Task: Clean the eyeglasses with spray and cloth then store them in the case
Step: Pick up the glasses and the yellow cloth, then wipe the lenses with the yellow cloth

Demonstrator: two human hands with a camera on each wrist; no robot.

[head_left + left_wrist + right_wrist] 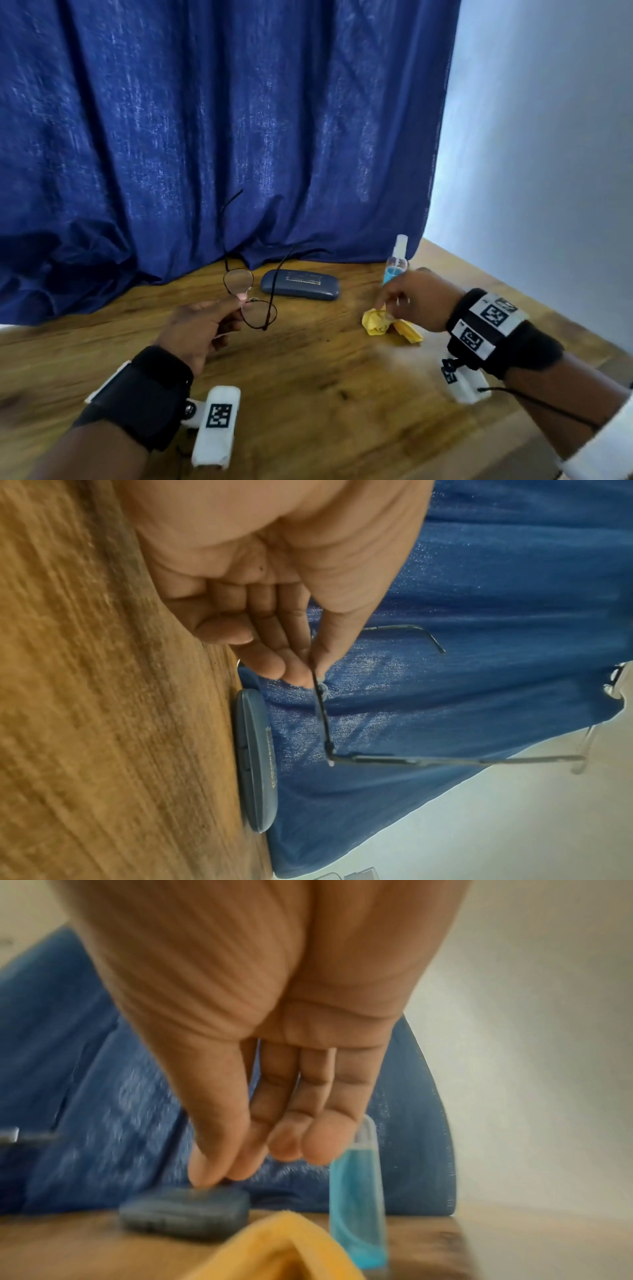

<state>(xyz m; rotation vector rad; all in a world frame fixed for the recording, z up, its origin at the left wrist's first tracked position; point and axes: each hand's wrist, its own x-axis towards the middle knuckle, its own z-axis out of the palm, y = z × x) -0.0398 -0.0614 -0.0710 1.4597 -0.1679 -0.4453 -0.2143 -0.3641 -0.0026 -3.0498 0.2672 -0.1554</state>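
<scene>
Left hand (pixel 195 329) pinches the light, fragile eyeglasses (pixel 250 298) at the bridge (safest hold); right hand (pixel 411 301), fingers relaxed, reaches the soft cloth (pixel 376 325) beside them.

In front of you a wooden worktop (pixel 308 377) with a brown grain runs across the lower half of the view. Behind it hangs a dark blue curtain (pixel 205 137) in deep folds, its hem bunched on the worktop's far edge. To your right stands a plain pale wall (pixel 548 137).
</scene>
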